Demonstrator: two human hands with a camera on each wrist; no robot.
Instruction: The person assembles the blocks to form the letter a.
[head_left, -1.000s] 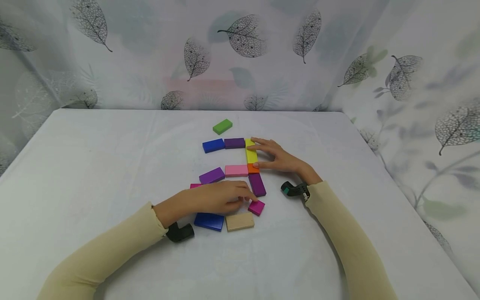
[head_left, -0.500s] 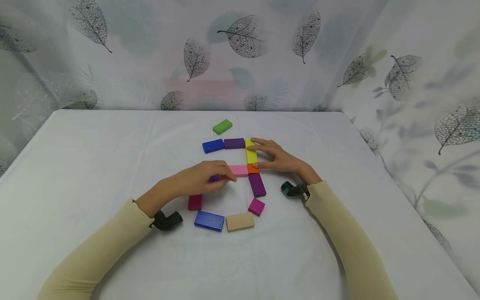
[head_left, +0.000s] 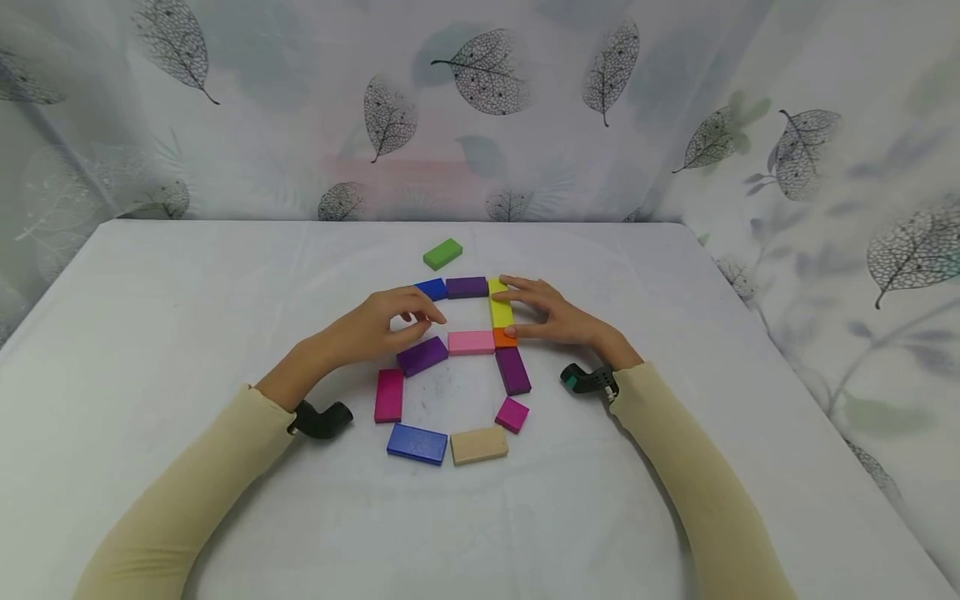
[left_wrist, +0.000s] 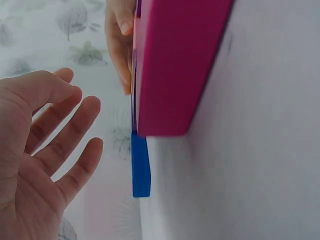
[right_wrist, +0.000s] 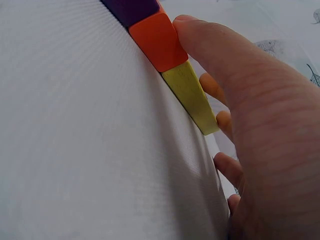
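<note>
My left hand hovers with loosely bent fingers and nothing between them. It is over the left side of a block outline, between a purple block and a partly covered blue block. My right hand rests at the outline's right side. Its thumb touches the orange block, and its fingertips lie on the yellow block. From the orange block, a pink block runs left and a dark purple one runs down. A magenta block looms large in the left wrist view.
Behind the outline lies a separate green block. Another purple block forms its top. Toward the front are a small magenta block, a tan block and a larger blue block. A white cloth covers the table.
My left hand has moved from near the small magenta block, up and left past the pink and purple blocks, toward the upper blue block. My right hand and the blocks stay in place.
</note>
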